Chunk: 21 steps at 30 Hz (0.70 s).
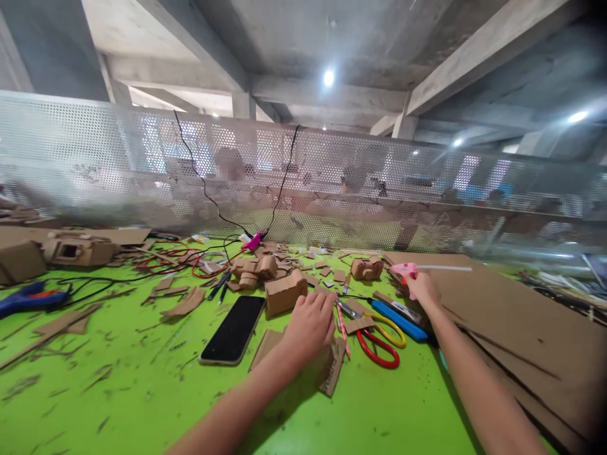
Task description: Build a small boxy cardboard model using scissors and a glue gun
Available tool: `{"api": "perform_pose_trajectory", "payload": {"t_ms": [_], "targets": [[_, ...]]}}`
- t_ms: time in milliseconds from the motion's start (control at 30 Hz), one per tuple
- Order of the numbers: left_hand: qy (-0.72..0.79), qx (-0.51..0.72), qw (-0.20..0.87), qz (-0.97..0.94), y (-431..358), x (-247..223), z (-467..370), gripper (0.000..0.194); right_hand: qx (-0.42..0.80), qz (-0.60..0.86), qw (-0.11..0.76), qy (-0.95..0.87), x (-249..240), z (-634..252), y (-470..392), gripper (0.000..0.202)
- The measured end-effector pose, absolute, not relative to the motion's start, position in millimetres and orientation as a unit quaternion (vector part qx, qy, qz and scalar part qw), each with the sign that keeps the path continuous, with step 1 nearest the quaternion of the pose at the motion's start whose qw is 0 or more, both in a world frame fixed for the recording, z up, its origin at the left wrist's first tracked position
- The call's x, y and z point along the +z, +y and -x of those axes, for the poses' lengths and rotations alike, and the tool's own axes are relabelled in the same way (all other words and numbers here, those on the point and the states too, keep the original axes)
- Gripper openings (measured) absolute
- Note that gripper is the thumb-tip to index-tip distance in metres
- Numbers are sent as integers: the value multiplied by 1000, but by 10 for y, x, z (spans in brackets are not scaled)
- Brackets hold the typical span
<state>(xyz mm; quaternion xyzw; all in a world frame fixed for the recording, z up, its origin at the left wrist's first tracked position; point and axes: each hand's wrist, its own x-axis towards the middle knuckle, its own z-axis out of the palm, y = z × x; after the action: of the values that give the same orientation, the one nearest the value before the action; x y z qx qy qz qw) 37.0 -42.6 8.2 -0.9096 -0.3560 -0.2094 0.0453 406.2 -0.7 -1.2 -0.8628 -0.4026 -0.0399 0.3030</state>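
Note:
My right hand (pixel 423 289) is closed around a pink glue gun (pixel 404 270) beside the large cardboard sheet. Fingers curled down, my left hand (pixel 310 322) grips a cardboard piece (pixel 325 366) that it mostly covers. Just beyond that hand stands a cardboard box shape (pixel 285 292). Scissors with one red and one yellow handle (pixel 379 351) lie between my hands, near a pink-striped pencil (pixel 342 328) and a blue utility knife (pixel 398 320). Left of my left hand rests a dark-screened phone (pixel 233 330).
Cardboard camera models (pixel 367 268) and scraps litter the green table (pixel 156 392). A large cardboard sheet (pixel 512 328) covers the right side. At far left lies a blue glue gun (pixel 33 298); a magenta one (pixel 253 241) is at the back, before a perforated metal screen (pixel 294 183). Cords trail across.

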Motion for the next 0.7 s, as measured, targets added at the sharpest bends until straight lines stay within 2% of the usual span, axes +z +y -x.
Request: {"api": "perform_pose_trajectory", "payload": {"t_ms": [100,267,333,433,500,600,700], "targets": [[-370,-208,26,905,-417,80,-381,41,-51,831,395,-390,37,-4055,-176,32],[-393,-193,-36,898,-436,121,-366,38,1,704,566,-430,93,-3919,-449,54],[-395,-176,-54,900,-431,127,-345,32,40,652,609,-449,102,-3835,-504,56],[-391,-126,-88,907,-390,85,-317,25,94,602,638,-470,104,-3644,-552,51],[-382,-119,-102,911,-343,38,-305,33,137,576,636,-495,93,-3447,-589,46],[-377,-225,-130,889,-261,17,-288,44,223,497,636,-547,41,-3096,-675,38],[-346,-372,-237,828,-192,89,-256,32,257,473,633,-557,-45,-2826,-773,38]]}}
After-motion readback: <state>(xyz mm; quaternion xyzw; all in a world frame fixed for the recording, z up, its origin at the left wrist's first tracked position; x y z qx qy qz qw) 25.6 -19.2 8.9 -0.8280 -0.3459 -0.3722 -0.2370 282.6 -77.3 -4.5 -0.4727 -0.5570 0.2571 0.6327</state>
